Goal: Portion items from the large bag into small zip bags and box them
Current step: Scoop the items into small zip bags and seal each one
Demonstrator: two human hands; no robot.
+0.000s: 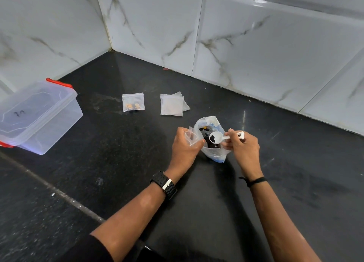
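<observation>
The large clear bag [213, 153] stands open on the black counter, with dark pieces inside. My left hand [184, 147] holds a small empty zip bag [191, 136] open beside its left edge. My right hand [243, 146] pinches the handle of a white scoop [216, 137], whose bowl hovers over the large bag with a few dark pieces in it. A filled small zip bag [133, 102] with orange and dark bits lies flat farther back. A stack of empty zip bags [173, 105] lies to its right. The clear plastic box [37, 116] with red clips sits at far left, lid on.
Marble-look tiled walls [246, 45] meet in a corner behind the counter [118, 163]. A pale seam line [59, 192] crosses the counter at lower left. I wear a black watch [164, 184] on the left wrist and a black band [254, 181] on the right.
</observation>
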